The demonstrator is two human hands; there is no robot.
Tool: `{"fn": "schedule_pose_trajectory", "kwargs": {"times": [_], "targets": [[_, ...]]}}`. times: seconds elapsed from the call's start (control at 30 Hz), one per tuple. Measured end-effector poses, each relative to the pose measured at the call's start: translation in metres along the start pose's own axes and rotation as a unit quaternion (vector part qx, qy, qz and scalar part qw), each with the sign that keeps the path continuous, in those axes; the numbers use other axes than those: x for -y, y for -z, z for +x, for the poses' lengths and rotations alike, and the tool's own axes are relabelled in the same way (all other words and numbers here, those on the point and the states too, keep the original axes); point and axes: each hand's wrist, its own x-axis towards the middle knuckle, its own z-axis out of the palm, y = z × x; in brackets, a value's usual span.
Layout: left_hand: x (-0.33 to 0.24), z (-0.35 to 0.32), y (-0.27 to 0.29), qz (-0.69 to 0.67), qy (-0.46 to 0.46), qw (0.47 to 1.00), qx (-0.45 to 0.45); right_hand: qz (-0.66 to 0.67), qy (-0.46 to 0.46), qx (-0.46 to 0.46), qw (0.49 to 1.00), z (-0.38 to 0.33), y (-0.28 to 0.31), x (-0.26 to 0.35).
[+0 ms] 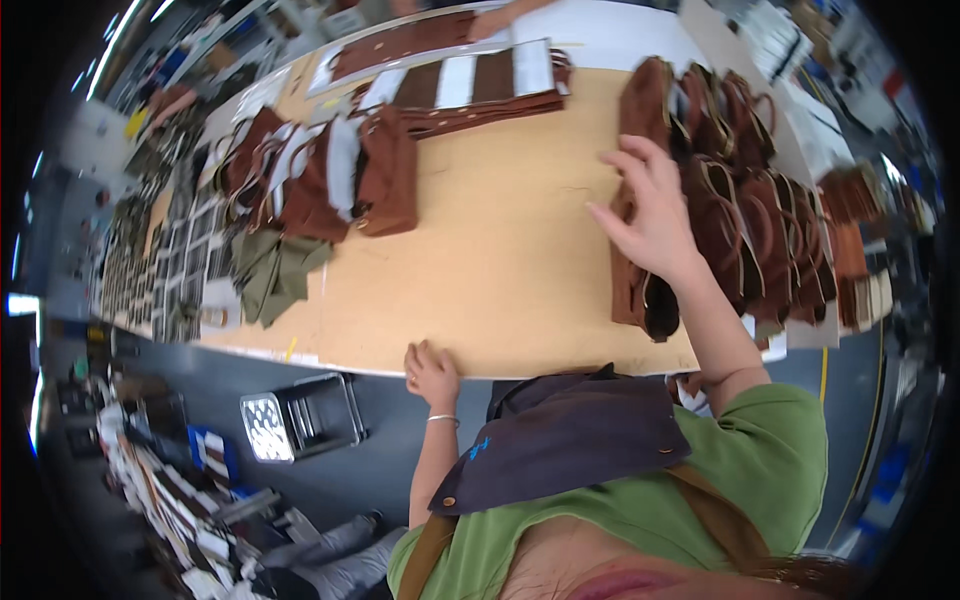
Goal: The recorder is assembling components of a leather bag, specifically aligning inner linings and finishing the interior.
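Head view shows the right hand (652, 215) spread loosely, fingers on the near end of a row of brown leather bags (735, 200) (gripping nothing yet). Left hand (430, 372) rests curled on the table edge (330, 362). A careless tug could likely topple the leaning row sideways.

Green short-sleeved shirt (760, 450), dark apron (570, 440) with brown straps, thin silver bracelet (441, 419) on the left wrist
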Motion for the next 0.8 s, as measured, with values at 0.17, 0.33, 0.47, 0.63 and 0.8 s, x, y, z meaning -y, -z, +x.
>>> {"fn": "schedule_pose_trajectory", "kwargs": {"times": [0.17,0.33,0.47,0.63,0.8], "targets": [[-0.01,-0.01,-0.026,0.027,-0.034,0.994,-0.098,0.138,0.123,0.24,0.953,0.083,-0.152,0.045],[-0.006,-0.015,-0.027,0.008,-0.033,0.996,-0.081,0.016,0.141,0.293,0.945,0.138,-0.268,0.116],[-0.008,-0.015,-0.022,0.002,-0.028,0.996,-0.08,0.0,0.218,0.297,0.93,0.16,-0.324,0.117],[-0.008,-0.018,-0.023,0.018,-0.021,0.996,-0.081,0.097,0.262,0.252,0.927,0.132,-0.292,0.095],[-0.004,-0.013,-0.028,0.016,-0.032,0.995,-0.096,0.161,0.276,0.288,0.903,0.047,-0.171,0.07]]}}
